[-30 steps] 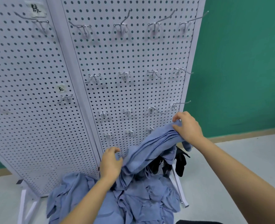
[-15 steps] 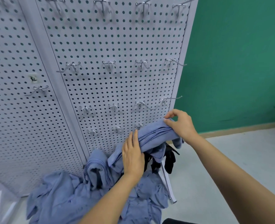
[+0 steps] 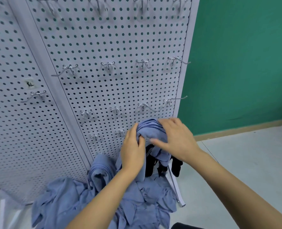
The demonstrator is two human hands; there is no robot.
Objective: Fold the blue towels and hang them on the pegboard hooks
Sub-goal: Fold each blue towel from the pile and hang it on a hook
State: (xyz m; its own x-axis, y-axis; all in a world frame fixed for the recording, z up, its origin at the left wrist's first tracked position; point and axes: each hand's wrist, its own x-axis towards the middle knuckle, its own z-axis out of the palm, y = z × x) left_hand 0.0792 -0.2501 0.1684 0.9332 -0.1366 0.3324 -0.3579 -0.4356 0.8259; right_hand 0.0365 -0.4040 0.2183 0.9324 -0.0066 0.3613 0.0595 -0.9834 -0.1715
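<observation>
Blue towel [image 3: 151, 132] gripped by left hand [image 3: 132, 152], right hand [image 3: 178, 141].

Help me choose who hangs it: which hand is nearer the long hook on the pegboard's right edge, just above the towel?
Right. The right hand sits directly below the hook, on the blue towel; the left hand is lower and further left.

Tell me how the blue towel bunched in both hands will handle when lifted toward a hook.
Probably floppy: the blue towel sags in folds below the left hand and right hand. Likely light, since it bunches small between them. It may unfold if one grip loosens, like the crumpled pile beneath.
</observation>
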